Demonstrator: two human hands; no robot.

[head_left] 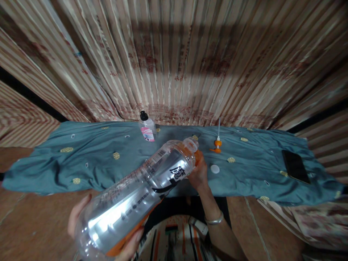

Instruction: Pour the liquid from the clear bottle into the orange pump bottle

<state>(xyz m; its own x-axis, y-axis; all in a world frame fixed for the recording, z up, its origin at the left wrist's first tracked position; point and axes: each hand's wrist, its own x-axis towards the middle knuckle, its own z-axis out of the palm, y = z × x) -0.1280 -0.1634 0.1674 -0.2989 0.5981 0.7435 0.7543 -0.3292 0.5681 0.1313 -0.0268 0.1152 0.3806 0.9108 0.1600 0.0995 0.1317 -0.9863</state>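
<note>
A big clear plastic bottle [141, 195] with a silver and orange label lies tilted across the view, its uncapped neck pointing up and right. My left hand [130, 244] grips it near the base, thumb and fingers on opposite sides. Close to the neck, my right hand [199, 174] is closed around something orange [198, 156], mostly hidden behind the bottle; its kind cannot be made out. An orange pump head [217, 144] with a pale tube lies on the cloth to the right. Below it rests a white round disc [215, 169].
A small clear bottle [147, 129] with a black cap and pink label stands at the back. On the right lies a dark phone [295, 166]. A wrinkled teal cloth [100, 159] covers the narrow table, with a striped curtain [174, 72] behind it.
</note>
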